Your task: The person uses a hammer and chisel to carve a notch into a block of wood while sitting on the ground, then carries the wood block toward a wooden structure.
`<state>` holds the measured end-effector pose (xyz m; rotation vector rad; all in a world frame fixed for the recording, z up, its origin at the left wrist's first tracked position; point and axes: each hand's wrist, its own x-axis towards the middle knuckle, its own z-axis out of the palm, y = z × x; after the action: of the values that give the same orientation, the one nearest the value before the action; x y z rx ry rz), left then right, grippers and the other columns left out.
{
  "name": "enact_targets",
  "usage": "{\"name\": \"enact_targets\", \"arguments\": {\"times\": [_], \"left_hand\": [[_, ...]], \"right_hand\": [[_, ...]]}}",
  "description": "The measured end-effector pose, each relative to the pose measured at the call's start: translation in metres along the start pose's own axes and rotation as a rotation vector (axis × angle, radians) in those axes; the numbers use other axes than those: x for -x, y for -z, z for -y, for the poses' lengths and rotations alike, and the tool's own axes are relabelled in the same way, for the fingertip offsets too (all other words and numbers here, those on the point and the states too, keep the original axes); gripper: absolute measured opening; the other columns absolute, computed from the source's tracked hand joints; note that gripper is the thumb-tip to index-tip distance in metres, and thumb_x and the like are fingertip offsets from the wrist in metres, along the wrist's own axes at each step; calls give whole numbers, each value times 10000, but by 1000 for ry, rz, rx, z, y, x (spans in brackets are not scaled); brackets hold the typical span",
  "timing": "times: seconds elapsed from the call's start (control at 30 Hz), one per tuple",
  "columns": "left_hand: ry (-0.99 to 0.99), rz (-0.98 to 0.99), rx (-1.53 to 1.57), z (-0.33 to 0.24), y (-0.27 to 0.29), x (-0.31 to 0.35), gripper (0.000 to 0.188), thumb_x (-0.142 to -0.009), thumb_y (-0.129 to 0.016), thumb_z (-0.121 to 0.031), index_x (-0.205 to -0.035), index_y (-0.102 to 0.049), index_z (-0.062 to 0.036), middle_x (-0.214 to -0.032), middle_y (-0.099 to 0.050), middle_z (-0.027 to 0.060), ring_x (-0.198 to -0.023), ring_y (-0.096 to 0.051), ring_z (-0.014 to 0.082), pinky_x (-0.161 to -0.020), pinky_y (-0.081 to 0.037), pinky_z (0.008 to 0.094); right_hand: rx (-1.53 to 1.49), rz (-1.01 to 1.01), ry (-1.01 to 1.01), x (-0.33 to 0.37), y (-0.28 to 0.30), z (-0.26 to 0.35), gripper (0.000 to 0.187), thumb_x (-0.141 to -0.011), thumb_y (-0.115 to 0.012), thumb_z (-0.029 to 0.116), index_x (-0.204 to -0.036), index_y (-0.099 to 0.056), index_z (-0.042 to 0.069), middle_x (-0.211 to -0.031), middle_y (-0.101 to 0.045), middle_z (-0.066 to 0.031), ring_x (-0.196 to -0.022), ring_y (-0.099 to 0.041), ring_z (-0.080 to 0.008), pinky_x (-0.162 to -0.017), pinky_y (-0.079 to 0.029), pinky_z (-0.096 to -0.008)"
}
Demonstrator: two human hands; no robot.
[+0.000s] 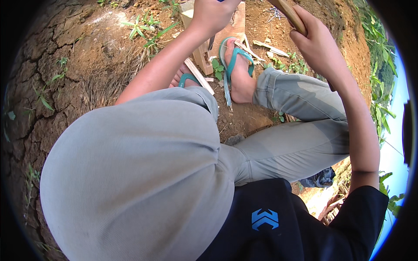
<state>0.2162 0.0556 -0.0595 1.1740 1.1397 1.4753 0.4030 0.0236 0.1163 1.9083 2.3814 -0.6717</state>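
Observation:
My left hand (213,16) is closed in a fist at the top edge around a chisel. A little blue of its handle shows above the fist, and its narrow dark blade (211,43) points down at a wooden beam (201,59). My right hand (317,43), raised at the upper right, grips a smooth brown wooden handle (291,16); the tool's head is out of view. Below the hands, my right foot in a teal flip-flop (239,56) rests by the wood. The left foot (185,75) is partly hidden by my trousers.
A pale wood strip (199,76) lies over the left foot. Wood splinters (271,48) and several nails (275,14) are scattered on the brown soil. Cracked earth (39,74) spreads at the left, and green plants (381,52) grow along the right.

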Motion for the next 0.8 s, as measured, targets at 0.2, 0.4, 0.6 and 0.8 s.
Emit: {"name": "enact_targets", "arguments": {"times": [0.2,0.4,0.6,0.8], "left_hand": [[-25,-14,-40,-2,-3,0,273,-884,-639,-126,-632,-564,-51,-575,-528,-18,-521,-480,89,-494,-370,328],[46,-3,90,0,-6,1,244,-877,-641,-116,-653,-573,-48,-587,-542,-8,-524,-487,90,-495,-376,320],[-33,-74,-40,-5,-6,0,232,-873,-637,-96,-656,-575,-42,-585,-538,-2,-531,-508,96,-499,-398,319],[-20,-134,24,-3,-1,21,265,-895,-629,-97,-642,-561,-60,-574,-518,-17,-513,-512,99,-486,-397,325]], "right_hand": [[70,-112,125,-7,2,-10,331,-918,-569,105,-1243,-554,43,-767,-516,-135,-676,-525,-221,-660,-458,-379],[45,76,18,-11,3,-10,301,-923,-566,105,-1214,-553,28,-737,-482,-102,-666,-499,-195,-643,-443,-363],[19,62,36,-13,3,-11,294,-930,-565,110,-1211,-547,23,-742,-478,-92,-669,-490,-176,-644,-439,-353],[-48,9,-55,2,11,-12,301,-935,-573,121,-1220,-557,26,-770,-500,-49,-690,-489,-130,-640,-435,-320]]}}
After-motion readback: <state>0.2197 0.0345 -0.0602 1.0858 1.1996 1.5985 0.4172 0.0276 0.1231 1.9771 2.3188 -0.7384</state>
